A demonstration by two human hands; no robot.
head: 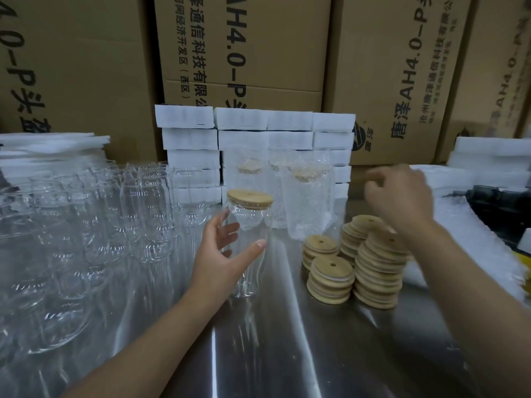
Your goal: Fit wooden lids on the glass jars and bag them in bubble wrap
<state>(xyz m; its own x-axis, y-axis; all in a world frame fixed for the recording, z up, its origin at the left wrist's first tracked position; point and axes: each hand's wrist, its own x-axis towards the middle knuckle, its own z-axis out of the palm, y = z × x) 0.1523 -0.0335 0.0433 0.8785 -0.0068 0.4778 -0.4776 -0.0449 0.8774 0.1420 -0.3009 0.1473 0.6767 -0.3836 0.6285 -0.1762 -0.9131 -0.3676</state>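
Note:
My left hand (pixel 221 251) grips a clear glass jar (pixel 250 271) at mid-table, and a round wooden lid (pixel 250 199) sits on its mouth. My right hand (pixel 399 196) is blurred, raised above the stacks of wooden lids (pixel 376 271), fingers curled; I cannot tell whether it holds anything. Several jars in bubble wrap (pixel 307 202), lids on, stand behind the held jar. Many bare glass jars (pixel 115 214) crowd the left of the steel table (pixel 301 354).
Stacked white foam blocks (pixel 258 139) line the back, in front of tall cardboard boxes (pixel 244 47). More foam sheets (pixel 48 145) lie at far left. Bubble wrap (pixel 471 234) and a black object (pixel 494 202) sit at right.

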